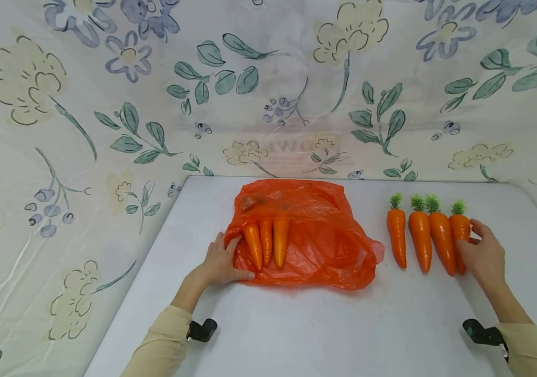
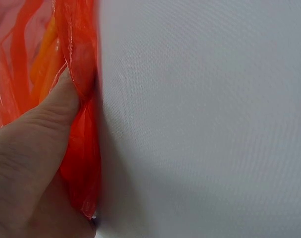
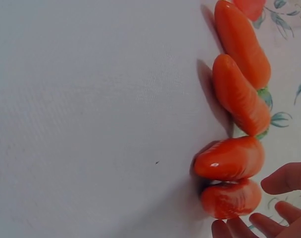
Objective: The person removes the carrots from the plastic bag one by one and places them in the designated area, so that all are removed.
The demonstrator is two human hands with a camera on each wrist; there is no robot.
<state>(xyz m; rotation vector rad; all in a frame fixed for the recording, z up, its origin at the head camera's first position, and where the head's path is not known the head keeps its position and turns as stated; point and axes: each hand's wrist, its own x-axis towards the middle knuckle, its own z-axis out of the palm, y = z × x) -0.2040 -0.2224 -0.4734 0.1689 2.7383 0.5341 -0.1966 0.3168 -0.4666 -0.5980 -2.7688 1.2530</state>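
Observation:
A red plastic bag (image 1: pixel 329 256) lies on the table with three orange carrots (image 1: pixel 280 243) partly inside, their tips showing at its opening. My left hand (image 1: pixel 221 262) holds the bag's left edge; in the left wrist view the thumb (image 2: pixel 51 109) hooks into the folded red film, and the other fingers are mostly hidden. To the right of the bag stands a row of several carrots with green tops. Around the rightmost carrot (image 1: pixel 459 228) my right hand (image 1: pixel 485 254) is spread. The right wrist view shows its thumb (image 3: pixel 284 179) and fingers on either side of that carrot, loosely bent.
The other carrots in the row (image 1: pixel 396 238) lie side by side, tips toward me. A white table (image 1: pixel 325 330) carries everything. Behind and to the left hangs a floral sheet (image 1: pixel 287 68). A dark wrist camera (image 1: pixel 202 330) sits on the left wrist, another (image 1: pixel 480 332) on the right.

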